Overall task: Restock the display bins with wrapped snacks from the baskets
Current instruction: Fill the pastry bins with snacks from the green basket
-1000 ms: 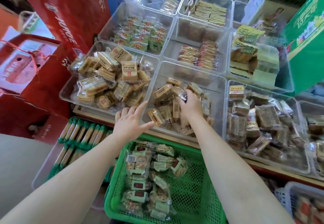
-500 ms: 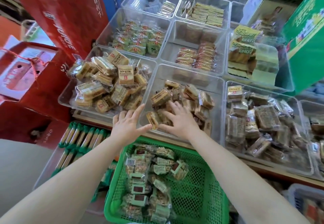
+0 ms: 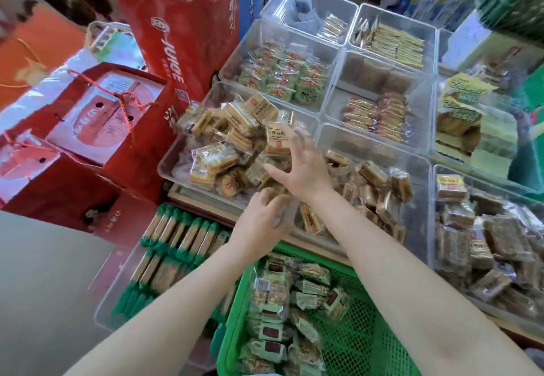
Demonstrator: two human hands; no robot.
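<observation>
While half a second ago our right hand lay spread in the middle clear plastic bin of brown wrapped bars, it now reaches left over the heaped clear plastic bin of tan wrapped biscuits, fingers spread and touching packets, gripping none that we can see. Our left hand has curled at that bin's near corner; whether it grips a packet, we cannot tell. The green mesh plastic basket below holds green-wrapped snacks. Judgement: we are tidying the heap, not yet drawing from the basket.
</observation>
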